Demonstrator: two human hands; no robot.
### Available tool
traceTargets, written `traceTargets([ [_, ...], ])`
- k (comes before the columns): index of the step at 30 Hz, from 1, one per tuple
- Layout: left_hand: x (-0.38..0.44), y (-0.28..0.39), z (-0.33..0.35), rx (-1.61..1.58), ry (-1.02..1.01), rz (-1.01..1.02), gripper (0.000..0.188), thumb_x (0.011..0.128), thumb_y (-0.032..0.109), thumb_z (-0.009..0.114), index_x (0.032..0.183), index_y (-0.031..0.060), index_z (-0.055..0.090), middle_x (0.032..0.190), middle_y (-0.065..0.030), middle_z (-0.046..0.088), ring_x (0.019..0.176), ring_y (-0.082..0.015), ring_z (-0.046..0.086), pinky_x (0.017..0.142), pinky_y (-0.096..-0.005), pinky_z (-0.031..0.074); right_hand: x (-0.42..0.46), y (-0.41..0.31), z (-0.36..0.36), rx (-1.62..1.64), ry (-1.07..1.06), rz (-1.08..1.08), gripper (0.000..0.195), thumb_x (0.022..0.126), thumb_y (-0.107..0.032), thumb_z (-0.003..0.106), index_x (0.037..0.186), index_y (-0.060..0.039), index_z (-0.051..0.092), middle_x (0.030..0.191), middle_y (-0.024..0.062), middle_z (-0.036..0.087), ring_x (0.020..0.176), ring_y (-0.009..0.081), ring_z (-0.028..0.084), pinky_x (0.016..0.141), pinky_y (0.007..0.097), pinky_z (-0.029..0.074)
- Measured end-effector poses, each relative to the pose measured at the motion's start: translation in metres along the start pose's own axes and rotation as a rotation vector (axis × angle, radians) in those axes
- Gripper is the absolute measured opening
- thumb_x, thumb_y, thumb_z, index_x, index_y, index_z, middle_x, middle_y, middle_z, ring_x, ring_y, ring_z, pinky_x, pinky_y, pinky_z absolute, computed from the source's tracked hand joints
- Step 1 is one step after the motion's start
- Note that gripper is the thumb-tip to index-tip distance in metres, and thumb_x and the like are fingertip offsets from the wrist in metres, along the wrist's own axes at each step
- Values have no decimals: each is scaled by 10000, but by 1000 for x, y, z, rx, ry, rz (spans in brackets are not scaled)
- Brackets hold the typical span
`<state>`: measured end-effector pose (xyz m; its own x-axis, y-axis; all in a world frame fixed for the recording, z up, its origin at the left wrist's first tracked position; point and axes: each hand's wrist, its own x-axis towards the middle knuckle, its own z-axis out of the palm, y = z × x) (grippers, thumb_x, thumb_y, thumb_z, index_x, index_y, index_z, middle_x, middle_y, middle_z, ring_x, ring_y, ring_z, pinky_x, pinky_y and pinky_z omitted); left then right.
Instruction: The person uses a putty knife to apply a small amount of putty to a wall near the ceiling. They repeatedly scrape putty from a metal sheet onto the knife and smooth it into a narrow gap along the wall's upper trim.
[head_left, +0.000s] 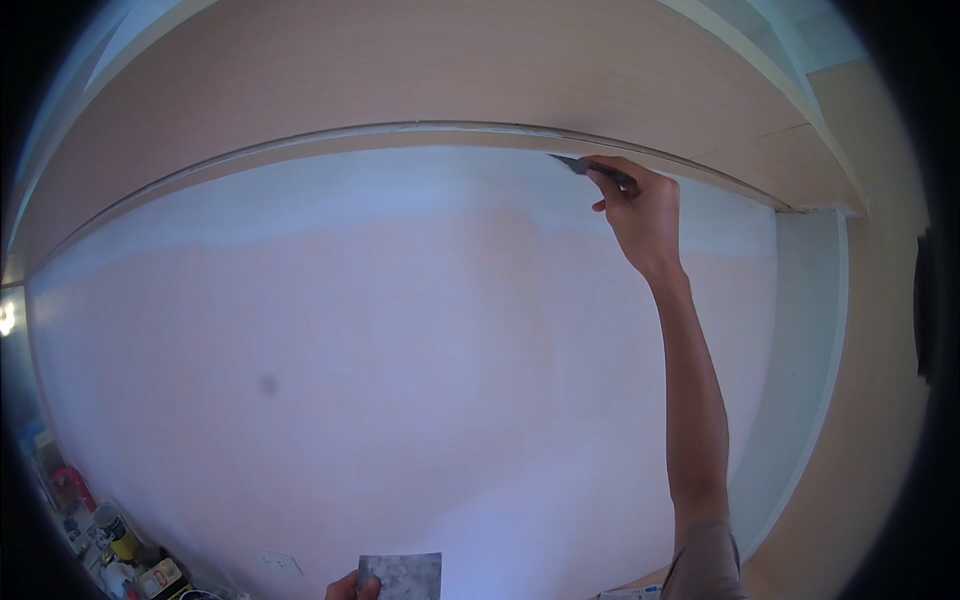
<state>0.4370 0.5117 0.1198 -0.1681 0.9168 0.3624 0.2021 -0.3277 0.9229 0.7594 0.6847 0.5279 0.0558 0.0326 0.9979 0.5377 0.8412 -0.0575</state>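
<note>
My right hand (637, 210) is raised at the top of a pinkish wall (337, 337), gripping a dark putty knife (576, 163). The blade points left, close under the lower edge of a wood-faced cabinet or panel (450, 67); whether it touches the wall I cannot tell. A whitish band (360, 191), like filler, runs along the wall just below that edge. Low in the view, my left hand (351, 587) pinches a flat grey plate (401, 577) with pale smears on its face. Only the fingers of that hand show.
Above the wall, the wood face juts out and has a dark groove (300, 139) along its bottom. A pale side panel (806, 322) closes the right. A wall socket (277, 561) sits low. At lower left are a can (109, 517), a red curved object (73, 484) and other clutter.
</note>
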Motion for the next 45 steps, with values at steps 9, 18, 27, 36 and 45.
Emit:
traceTargets([
  [9, 0, 12, 7, -61, -20, -13, 360, 1108, 367, 551, 900, 81, 616, 682, 91, 408, 630, -51, 371, 522, -280, 301, 9, 52, 30, -355, 274, -666, 499, 783, 151, 705, 1234, -55, 765, 1264, 138, 750, 1188, 276, 723, 874, 353, 658],
  [18, -10, -4, 6, -14, 47, -35, 476, 1101, 377, 565, 1234, -68, 673, 873, 26, 586, 783, -92, 475, 696, -286, 454, 8, 70, 55, -458, 336, -772, 595, 680, 187, 687, 1236, -14, 752, 1301, 157, 734, 1226, 274, 709, 859, 353, 659],
  [27, -35, 6, 18, -54, 101, -21, 469, 1099, 402, 572, 1168, -47, 687, 806, 68, 526, 708, -69, 421, 603, -271, 392, 3, 72, 58, -450, 364, -791, 620, 662, 197, 660, 1245, 2, 744, 1327, 165, 723, 1239, 276, 704, 837, 363, 656],
  [36, -33, 3, 11, -71, 72, -44, 438, 1087, 424, 590, 1103, -2, 693, 721, 87, 445, 637, -55, 377, 532, -272, 323, -15, 85, 72, -452, 340, -776, 617, 656, 179, 673, 1245, 9, 740, 1302, 178, 732, 1221, 291, 714, 860, 369, 648],
  [45, -27, -14, 6, 9, 13, -270, 655, 1066, 469, 610, 1451, -59, 571, 1259, -127, 668, 1113, -220, 603, 1008, -352, 488, 2, 45, 48, -393, 342, -750, 510, 733, 180, 668, 1185, -33, 769, 1239, 122, 763, 1185, 259, 727, 856, 358, 659],
])
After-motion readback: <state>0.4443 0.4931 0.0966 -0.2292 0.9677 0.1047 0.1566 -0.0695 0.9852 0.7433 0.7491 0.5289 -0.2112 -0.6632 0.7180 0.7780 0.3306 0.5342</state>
